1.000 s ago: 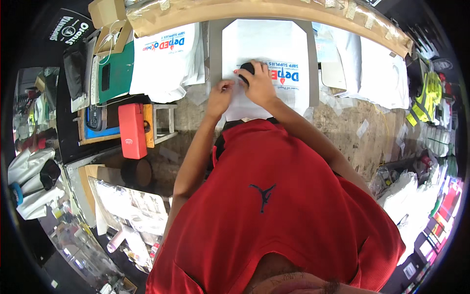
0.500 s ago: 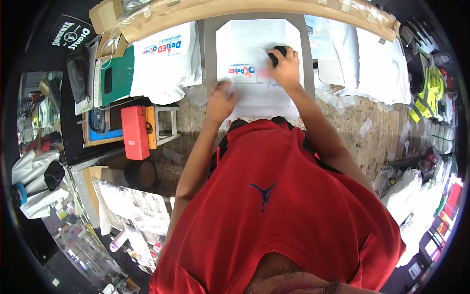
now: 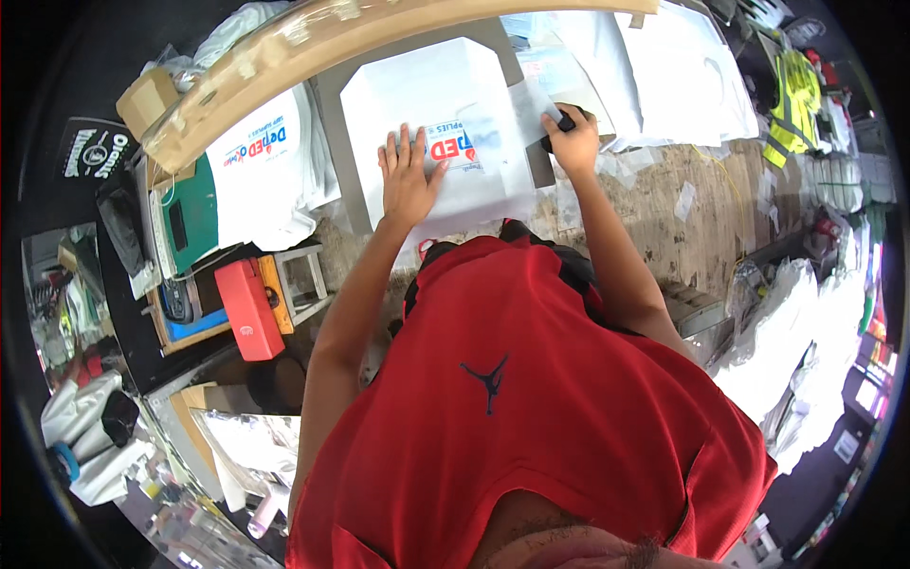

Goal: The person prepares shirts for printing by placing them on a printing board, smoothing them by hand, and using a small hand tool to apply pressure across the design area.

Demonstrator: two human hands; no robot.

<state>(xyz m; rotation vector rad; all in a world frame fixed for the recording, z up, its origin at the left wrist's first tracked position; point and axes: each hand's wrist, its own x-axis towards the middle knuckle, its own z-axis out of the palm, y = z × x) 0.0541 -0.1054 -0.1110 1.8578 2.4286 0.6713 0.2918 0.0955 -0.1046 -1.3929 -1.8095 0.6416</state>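
A white bag-like sheet with blue and red print lies on a grey board before me. My left hand presses flat on it, fingers spread, at the left end of the print. At the sheet's right edge, my right hand is closed round a small black rounded object; its exact kind is not clear. A translucent film stretches between the sheet and this hand. Whether the fingers also pinch the film I cannot tell.
A long cardboard piece spans the far side. Printed white bags lie left, beside a green panel; more white sheets lie right. A red box sits at the left near a wooden frame. A yellow safety vest hangs far right.
My right hand has moved off the sheet to its right edge with the black object. My left hand has moved from the near left edge onto the print and flattened. The view has turned.
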